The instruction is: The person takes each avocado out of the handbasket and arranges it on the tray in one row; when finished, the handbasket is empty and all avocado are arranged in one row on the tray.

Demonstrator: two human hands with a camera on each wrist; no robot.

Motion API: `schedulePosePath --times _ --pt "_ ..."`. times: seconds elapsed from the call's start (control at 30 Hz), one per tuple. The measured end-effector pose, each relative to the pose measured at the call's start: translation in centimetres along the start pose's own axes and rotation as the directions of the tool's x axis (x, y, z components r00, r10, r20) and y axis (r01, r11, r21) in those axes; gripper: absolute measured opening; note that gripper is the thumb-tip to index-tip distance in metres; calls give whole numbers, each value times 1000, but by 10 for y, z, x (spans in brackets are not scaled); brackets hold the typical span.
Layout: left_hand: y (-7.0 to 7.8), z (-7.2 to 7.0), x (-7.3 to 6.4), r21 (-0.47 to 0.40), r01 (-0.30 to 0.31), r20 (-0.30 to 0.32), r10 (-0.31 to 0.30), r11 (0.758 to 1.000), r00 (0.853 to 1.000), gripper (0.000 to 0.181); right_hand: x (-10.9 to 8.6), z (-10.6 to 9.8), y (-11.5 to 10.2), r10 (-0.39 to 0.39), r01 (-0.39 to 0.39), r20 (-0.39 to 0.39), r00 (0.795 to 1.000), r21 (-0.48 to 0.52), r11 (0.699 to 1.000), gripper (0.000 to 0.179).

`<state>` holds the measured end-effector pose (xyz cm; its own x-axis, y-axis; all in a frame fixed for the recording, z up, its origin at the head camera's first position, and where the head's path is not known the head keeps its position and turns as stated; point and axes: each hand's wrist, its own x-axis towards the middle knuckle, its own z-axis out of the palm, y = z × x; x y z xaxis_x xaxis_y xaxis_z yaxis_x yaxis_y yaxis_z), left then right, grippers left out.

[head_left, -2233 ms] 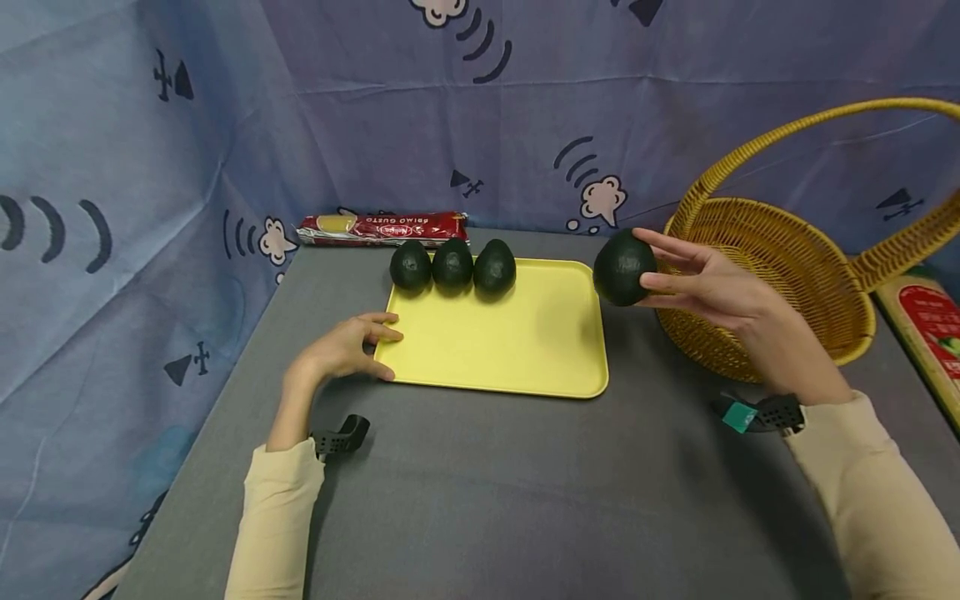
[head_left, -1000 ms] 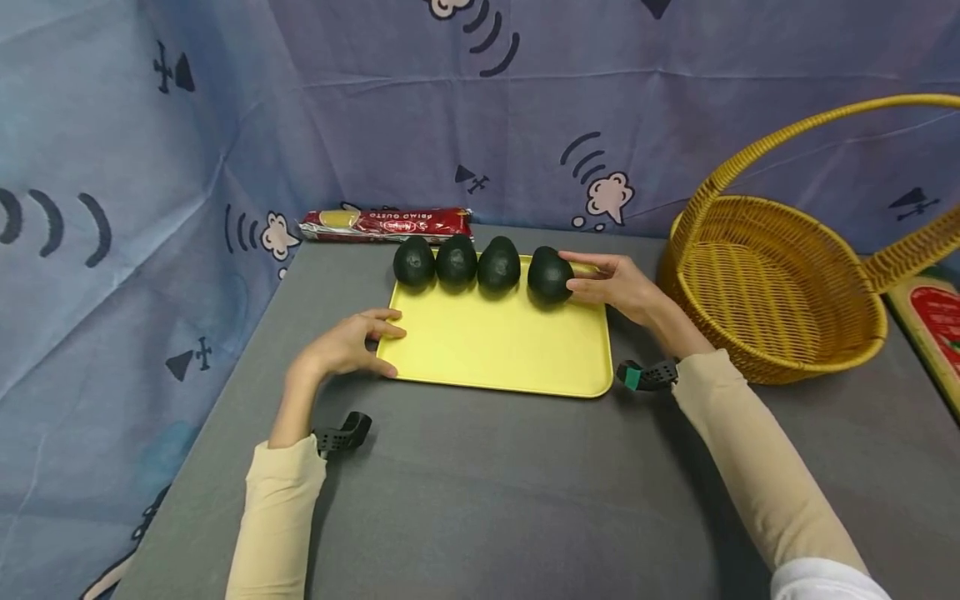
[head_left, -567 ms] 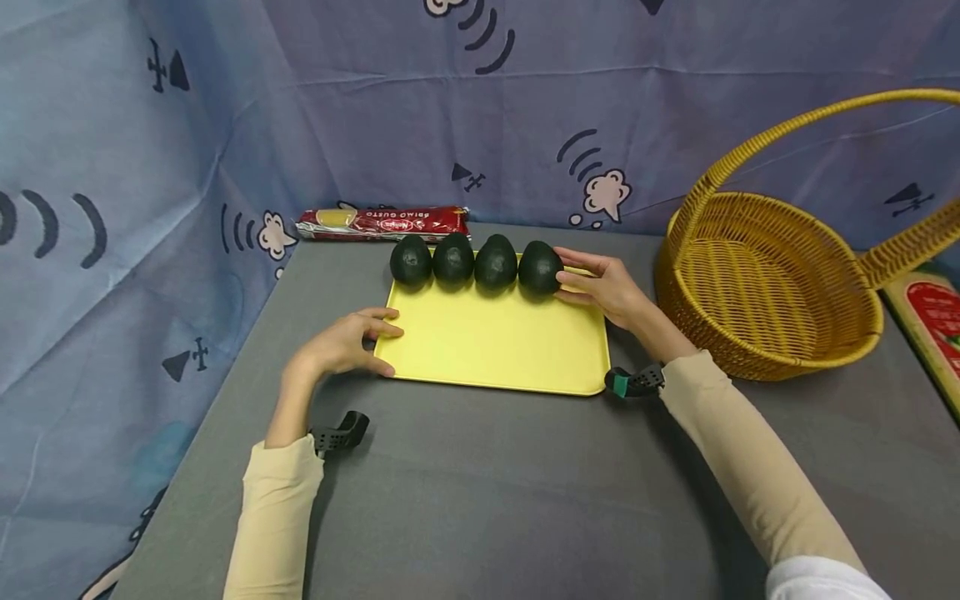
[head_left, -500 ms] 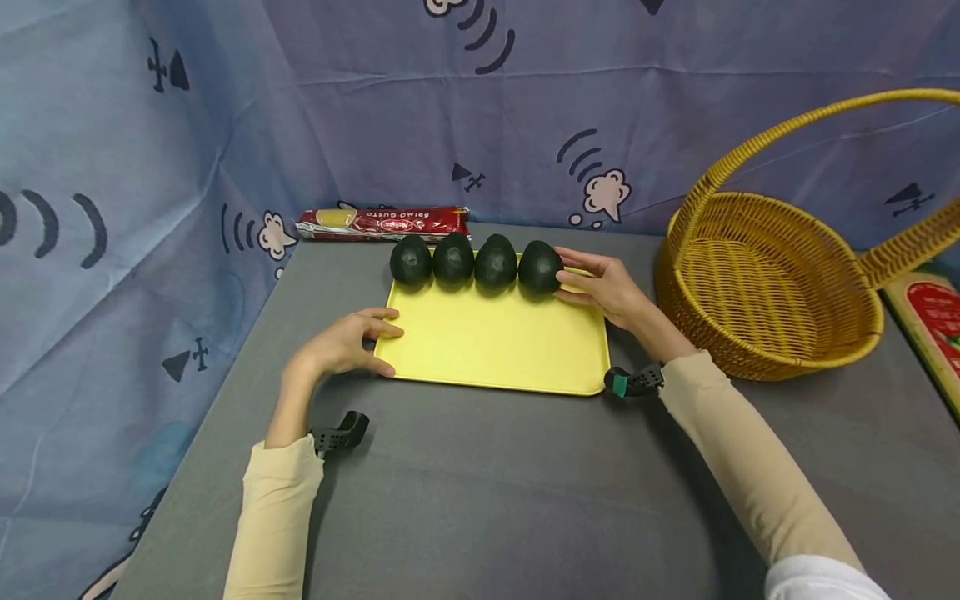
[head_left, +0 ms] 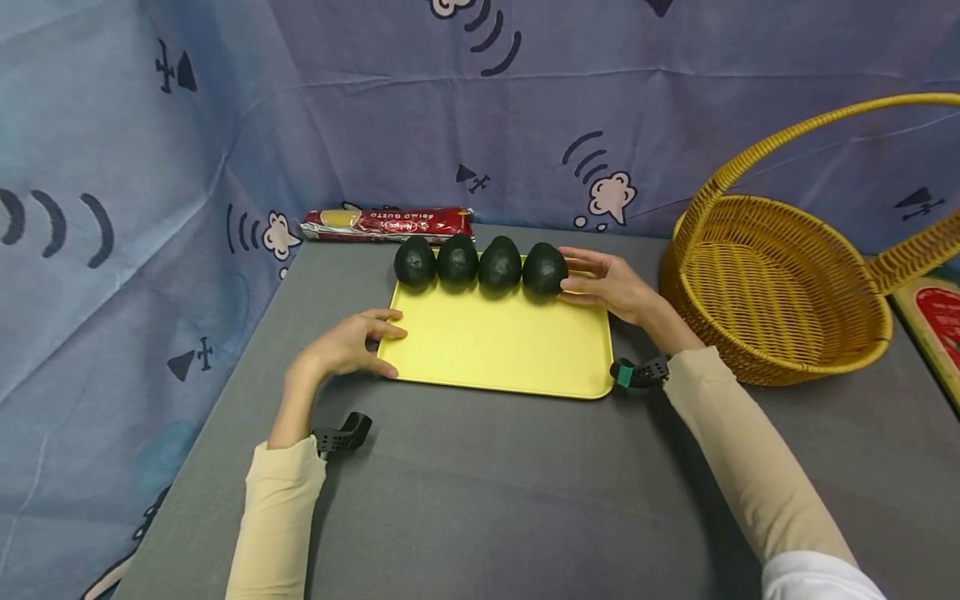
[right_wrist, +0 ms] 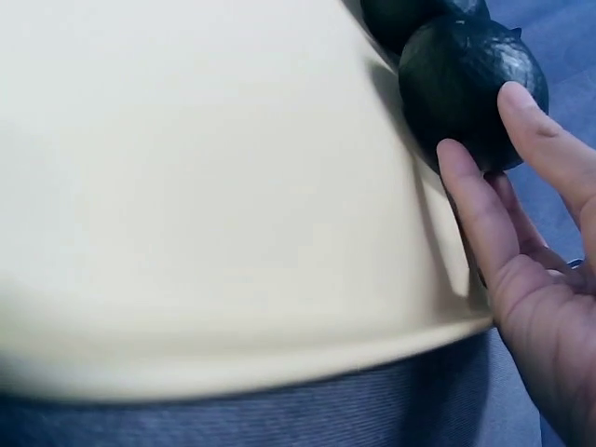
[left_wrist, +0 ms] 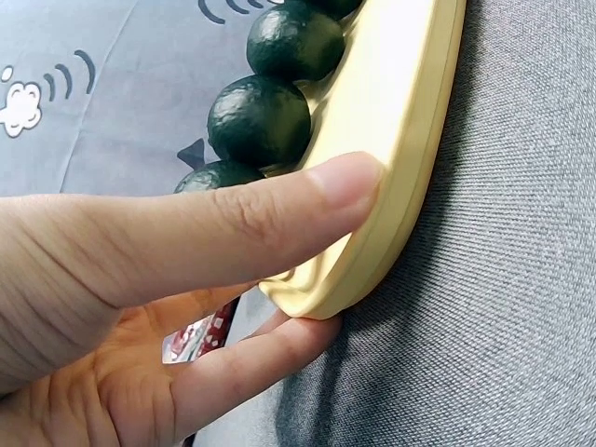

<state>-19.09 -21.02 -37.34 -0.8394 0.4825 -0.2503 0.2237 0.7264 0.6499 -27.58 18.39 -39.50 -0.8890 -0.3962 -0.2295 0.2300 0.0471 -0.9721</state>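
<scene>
Several dark green avocados stand in a row along the back edge of a yellow tray. At the row's right end, my right hand touches the last avocado with thumb and fingertips, its fingers fairly straight; the right wrist view shows this avocado resting on the tray beside its neighbour. My left hand holds the tray's front-left corner. In the left wrist view, the thumb lies over the tray rim while a finger meets the rim from outside.
A yellow wicker basket with a tall handle stands right of the tray. A red packet lies behind the row, against the patterned cloth. A bag with a red label sits at the far right of the grey table.
The right hand has carried an avocado leftward from beside the basket and set it down at the row's right end. The left hand has stayed at the tray corner.
</scene>
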Motion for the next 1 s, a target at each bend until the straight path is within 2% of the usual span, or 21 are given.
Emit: schedulePosePath --times 0.4,0.8,0.87,0.93,0.97,1.0 --pt "-1 2 0 -7 -14 1 14 1000 1000 59 -2 -6 -2 7 -5 30 1000 -53 999 65" --pt "-3 0 0 1 -8 10 8 1000 1000 59 -12 -2 -6 -13 13 -17 1000 -19 1000 66" --pt "-5 0 0 -3 -15 16 15 1000 1000 58 -16 1 -7 -34 30 -46 998 -80 996 65" --pt "-6 0 -1 8 -38 22 38 999 999 55 -22 4 -10 -89 68 -84 993 -222 973 62" --pt "-6 0 -1 14 -48 26 48 999 999 54 -25 6 -11 -133 94 -100 986 -326 941 60" --pt "-6 0 -2 20 -59 21 59 998 998 52 -29 8 -12 -193 128 -109 975 -437 890 58"
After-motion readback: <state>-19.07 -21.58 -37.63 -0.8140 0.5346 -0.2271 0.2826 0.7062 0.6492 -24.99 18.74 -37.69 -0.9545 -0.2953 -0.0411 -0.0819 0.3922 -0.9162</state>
